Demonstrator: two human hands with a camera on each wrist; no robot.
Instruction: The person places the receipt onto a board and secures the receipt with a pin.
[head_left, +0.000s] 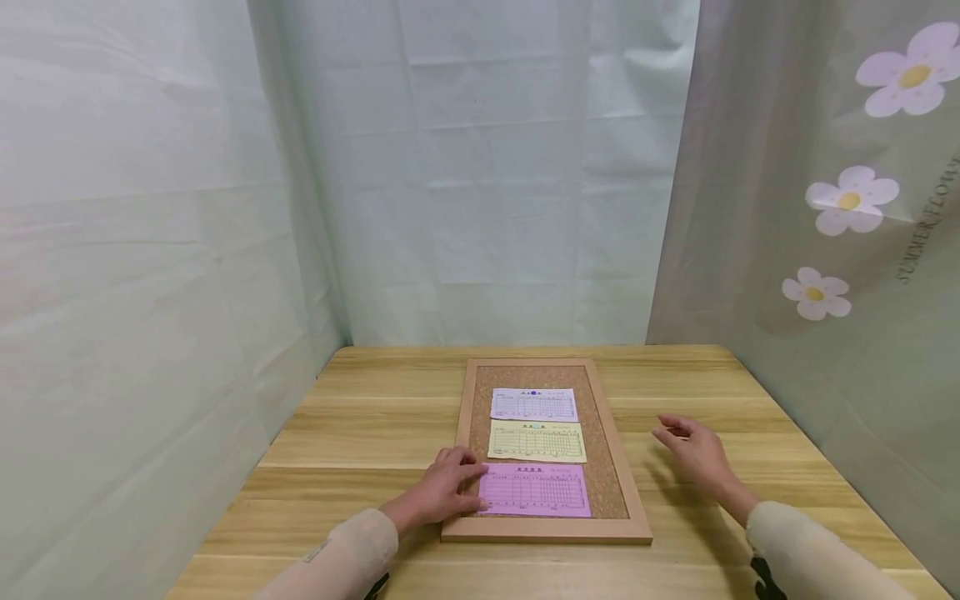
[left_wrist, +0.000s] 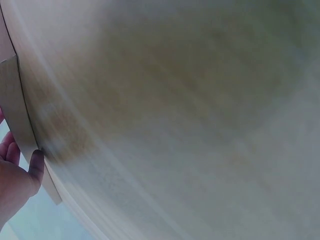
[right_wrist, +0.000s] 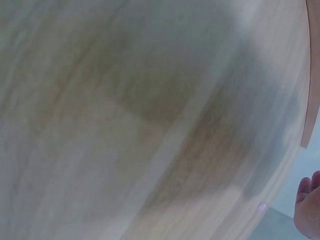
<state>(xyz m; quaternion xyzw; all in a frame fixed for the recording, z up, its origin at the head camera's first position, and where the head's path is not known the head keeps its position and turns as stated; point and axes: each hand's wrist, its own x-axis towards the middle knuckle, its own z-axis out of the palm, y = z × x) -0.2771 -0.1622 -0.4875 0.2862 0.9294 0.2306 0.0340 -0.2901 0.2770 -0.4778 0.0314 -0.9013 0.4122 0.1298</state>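
Observation:
A framed corkboard [head_left: 609, 475] lies on the table with three printed form slips in a column. A purple round dot, apparently a pin head, shows at the top of the white slip [head_left: 534, 406]. Below it is the yellow slip [head_left: 537, 442], with a small pale spot at its top. Nearest me is the pink slip [head_left: 534, 492]. My left hand [head_left: 444, 487] rests at the board's left frame, fingertips and thumb touching the pink slip's left edge. Right of the board, my right hand [head_left: 699, 457] hovers over the table, fingers loosely bent, no held object visible.
The wooden table [head_left: 360, 425] extends on both sides of the board. Pale curtains [head_left: 487, 208] hang behind and at the sides, the right one printed with flowers [head_left: 850, 201]. A tiny pinkish dot [right_wrist: 261, 206] shows near the table edge in the right wrist view, too small to identify.

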